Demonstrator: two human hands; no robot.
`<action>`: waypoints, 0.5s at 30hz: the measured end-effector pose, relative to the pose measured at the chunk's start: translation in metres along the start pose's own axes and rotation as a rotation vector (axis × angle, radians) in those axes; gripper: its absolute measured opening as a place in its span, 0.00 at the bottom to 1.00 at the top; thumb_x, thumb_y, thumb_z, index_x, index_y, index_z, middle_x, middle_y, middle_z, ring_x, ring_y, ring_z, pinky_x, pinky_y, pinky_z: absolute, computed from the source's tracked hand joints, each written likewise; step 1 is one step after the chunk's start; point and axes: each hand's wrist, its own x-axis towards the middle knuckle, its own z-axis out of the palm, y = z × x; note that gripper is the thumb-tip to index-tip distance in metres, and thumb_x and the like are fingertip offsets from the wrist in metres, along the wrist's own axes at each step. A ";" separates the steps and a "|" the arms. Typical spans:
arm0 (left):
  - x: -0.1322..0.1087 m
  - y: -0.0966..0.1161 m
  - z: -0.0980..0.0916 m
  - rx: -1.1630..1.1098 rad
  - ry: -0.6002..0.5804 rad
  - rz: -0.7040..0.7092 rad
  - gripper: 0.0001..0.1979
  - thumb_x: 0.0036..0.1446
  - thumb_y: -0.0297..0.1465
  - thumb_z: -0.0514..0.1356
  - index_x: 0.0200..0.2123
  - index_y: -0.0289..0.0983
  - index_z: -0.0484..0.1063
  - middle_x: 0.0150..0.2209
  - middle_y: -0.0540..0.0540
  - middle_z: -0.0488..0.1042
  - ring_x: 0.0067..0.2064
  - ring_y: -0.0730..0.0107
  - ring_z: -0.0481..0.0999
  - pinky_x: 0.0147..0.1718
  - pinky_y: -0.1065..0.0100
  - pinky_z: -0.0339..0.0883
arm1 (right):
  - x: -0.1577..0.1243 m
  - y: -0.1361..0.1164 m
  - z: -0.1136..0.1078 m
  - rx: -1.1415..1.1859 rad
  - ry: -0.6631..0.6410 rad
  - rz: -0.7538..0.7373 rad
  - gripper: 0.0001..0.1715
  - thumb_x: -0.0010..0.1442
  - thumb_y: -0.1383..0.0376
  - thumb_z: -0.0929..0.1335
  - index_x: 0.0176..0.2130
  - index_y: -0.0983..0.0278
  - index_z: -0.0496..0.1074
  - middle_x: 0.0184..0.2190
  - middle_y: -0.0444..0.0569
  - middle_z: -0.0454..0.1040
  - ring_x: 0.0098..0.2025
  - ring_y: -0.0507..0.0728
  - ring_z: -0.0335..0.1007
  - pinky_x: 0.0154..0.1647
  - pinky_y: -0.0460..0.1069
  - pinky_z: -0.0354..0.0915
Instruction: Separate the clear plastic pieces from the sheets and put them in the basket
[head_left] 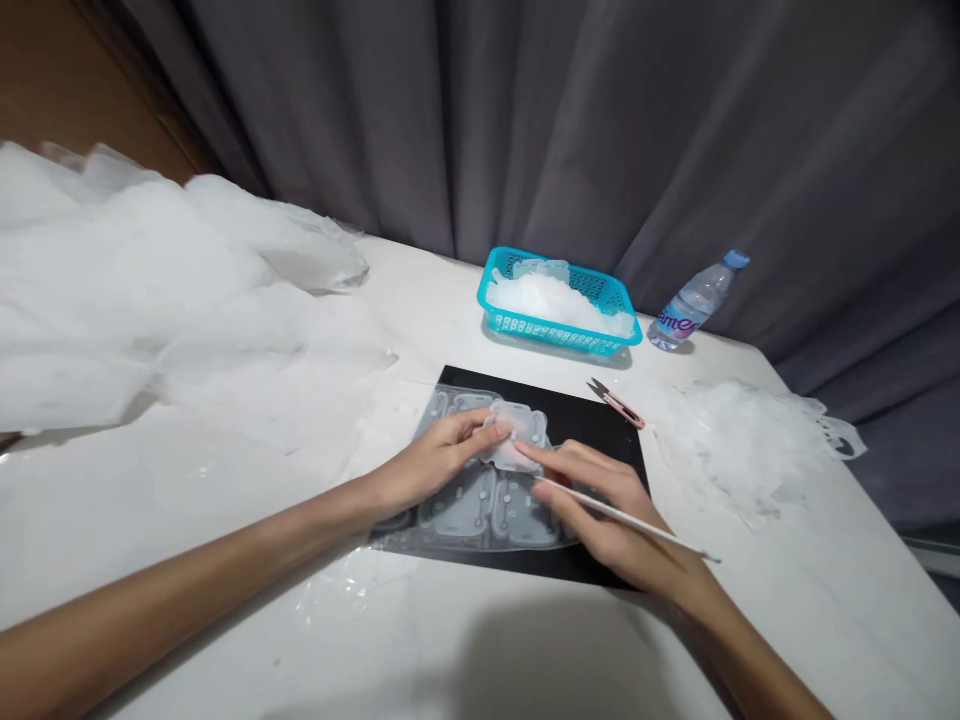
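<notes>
A clear plastic sheet of moulded pieces (480, 505) lies on a black mat (592, 420) in the middle of the white table. My left hand (435, 460) pinches a small translucent plastic piece (517, 430) at the sheet's far end. My right hand (607, 510) touches the same piece with its forefinger and holds a thin white stick (645, 525) that points back to the right.
A turquoise basket (559, 335) heaped with clear plastic pieces stands behind the mat. Small pink snips (619, 402) lie by the mat's right corner. A water bottle (694, 305) stands at the back right. Piles of clear plastic film (150, 290) cover the left, with scraps (742, 440) on the right.
</notes>
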 end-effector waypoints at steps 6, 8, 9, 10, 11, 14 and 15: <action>-0.003 0.005 -0.005 -0.152 0.003 -0.100 0.21 0.66 0.48 0.62 0.51 0.40 0.80 0.52 0.42 0.84 0.58 0.54 0.79 0.61 0.61 0.68 | -0.007 0.042 -0.023 -0.226 0.072 -0.025 0.14 0.75 0.65 0.64 0.51 0.61 0.79 0.39 0.49 0.76 0.42 0.56 0.75 0.46 0.51 0.71; -0.004 0.008 -0.006 -0.164 -0.004 -0.113 0.21 0.68 0.48 0.61 0.53 0.40 0.80 0.54 0.42 0.83 0.61 0.53 0.77 0.64 0.59 0.66 | -0.009 0.058 -0.023 -0.412 0.043 -0.100 0.14 0.76 0.64 0.63 0.52 0.62 0.77 0.42 0.51 0.76 0.45 0.58 0.75 0.49 0.53 0.70; -0.004 0.008 -0.007 -0.169 -0.015 -0.112 0.21 0.69 0.48 0.60 0.54 0.41 0.79 0.54 0.42 0.83 0.62 0.53 0.77 0.65 0.58 0.65 | -0.010 0.064 -0.023 -0.520 0.036 -0.118 0.14 0.76 0.64 0.63 0.53 0.62 0.75 0.42 0.51 0.76 0.45 0.59 0.75 0.47 0.54 0.71; -0.005 0.009 -0.007 -0.174 -0.027 -0.107 0.21 0.69 0.48 0.59 0.55 0.41 0.78 0.54 0.42 0.83 0.62 0.52 0.77 0.65 0.57 0.65 | -0.012 0.069 -0.021 -0.631 0.040 -0.120 0.14 0.77 0.63 0.62 0.53 0.62 0.74 0.43 0.52 0.76 0.45 0.60 0.75 0.44 0.54 0.71; -0.005 0.009 -0.007 -0.180 -0.041 -0.100 0.22 0.70 0.48 0.58 0.56 0.42 0.78 0.53 0.42 0.84 0.62 0.52 0.77 0.65 0.55 0.65 | -0.013 0.072 -0.020 -0.738 0.049 -0.105 0.14 0.77 0.61 0.62 0.54 0.62 0.73 0.44 0.52 0.76 0.46 0.61 0.75 0.40 0.53 0.70; -0.006 0.010 -0.006 -0.196 -0.072 -0.092 0.23 0.71 0.49 0.56 0.58 0.43 0.77 0.52 0.42 0.84 0.61 0.50 0.78 0.64 0.50 0.67 | -0.018 0.070 -0.020 -0.952 0.071 -0.007 0.14 0.77 0.57 0.60 0.51 0.60 0.71 0.43 0.51 0.76 0.45 0.62 0.76 0.28 0.52 0.65; -0.006 0.010 -0.007 -0.198 -0.082 -0.098 0.23 0.71 0.49 0.55 0.58 0.43 0.76 0.52 0.42 0.84 0.61 0.50 0.78 0.64 0.49 0.67 | -0.020 0.066 -0.021 -0.985 0.063 0.020 0.15 0.78 0.56 0.59 0.48 0.60 0.70 0.42 0.51 0.76 0.43 0.62 0.76 0.26 0.51 0.63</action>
